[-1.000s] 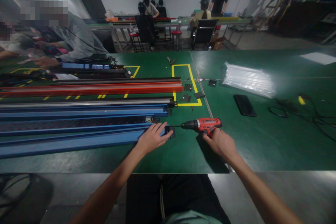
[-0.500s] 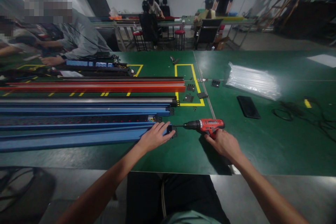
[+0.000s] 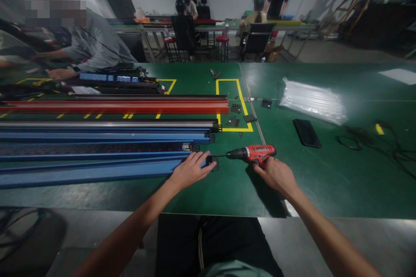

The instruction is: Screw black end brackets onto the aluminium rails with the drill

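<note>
A red and black power drill (image 3: 260,152) is gripped by my right hand (image 3: 278,175), its long bit pointing left. The bit's tip meets the black end piece (image 3: 216,164) at the right end of the nearest blue profile (image 3: 130,171). My left hand (image 3: 191,169) lies over that end, fingers spread, its thumb by the end piece. Just behind it runs another blue profile with a dark strip (image 3: 130,148) and a few wires at its end. Exactly where the bit touches is too small to make out.
Red profiles (image 3: 130,107) lie further back. Small black plates (image 3: 233,121) sit by the yellow tape. To the right are a black phone-like slab (image 3: 307,133), a clear-wrapped bundle (image 3: 313,100) and cables (image 3: 349,142). A person in grey (image 3: 97,43) works at the back left.
The drill and my right hand have shifted slightly left. My left hand has hardly moved. At the back left, the people's arms have moved a little.
</note>
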`<action>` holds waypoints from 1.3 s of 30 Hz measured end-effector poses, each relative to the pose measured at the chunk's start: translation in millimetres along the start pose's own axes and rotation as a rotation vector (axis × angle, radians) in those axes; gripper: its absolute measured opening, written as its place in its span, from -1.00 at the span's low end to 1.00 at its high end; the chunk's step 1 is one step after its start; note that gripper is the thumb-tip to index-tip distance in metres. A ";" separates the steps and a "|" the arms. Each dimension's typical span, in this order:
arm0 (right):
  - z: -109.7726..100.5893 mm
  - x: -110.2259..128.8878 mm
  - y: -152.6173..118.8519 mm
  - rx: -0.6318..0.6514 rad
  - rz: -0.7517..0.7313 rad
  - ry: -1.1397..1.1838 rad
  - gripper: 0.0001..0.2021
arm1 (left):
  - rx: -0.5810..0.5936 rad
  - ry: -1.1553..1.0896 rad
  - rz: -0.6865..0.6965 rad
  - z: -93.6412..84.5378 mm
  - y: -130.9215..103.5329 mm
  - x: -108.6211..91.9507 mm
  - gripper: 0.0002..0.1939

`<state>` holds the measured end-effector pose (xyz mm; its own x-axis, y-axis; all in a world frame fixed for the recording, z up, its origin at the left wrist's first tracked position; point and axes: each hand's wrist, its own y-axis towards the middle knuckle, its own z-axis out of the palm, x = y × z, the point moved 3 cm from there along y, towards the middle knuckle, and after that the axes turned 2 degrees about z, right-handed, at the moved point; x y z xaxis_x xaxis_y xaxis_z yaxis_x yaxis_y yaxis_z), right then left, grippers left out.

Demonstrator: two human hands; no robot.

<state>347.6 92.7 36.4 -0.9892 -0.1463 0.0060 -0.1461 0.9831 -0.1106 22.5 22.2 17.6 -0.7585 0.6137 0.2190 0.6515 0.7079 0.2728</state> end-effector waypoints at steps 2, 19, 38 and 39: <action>0.5 0.2 0.1 0.010 0.005 0.001 -0.40 | -0.005 -0.002 0.003 -0.2 0.2 -0.2 -0.55; -1.2 2.7 -0.7 -0.006 0.006 -0.020 -0.47 | -0.041 0.012 0.017 2.4 -0.9 -0.2 -0.55; 2.6 1.5 -0.5 0.000 -0.032 -0.107 -0.52 | -0.021 0.003 0.018 4.6 -1.8 -0.6 -0.53; 2.6 1.8 -0.4 -0.004 -0.042 -0.115 -0.52 | -0.014 0.003 0.018 4.4 -1.9 -0.5 -0.52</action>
<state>345.9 91.7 33.9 -0.9744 -0.1993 -0.1037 -0.1881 0.9761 -0.1090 21.7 22.1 12.9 -0.7465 0.6257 0.2265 0.6651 0.6914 0.2820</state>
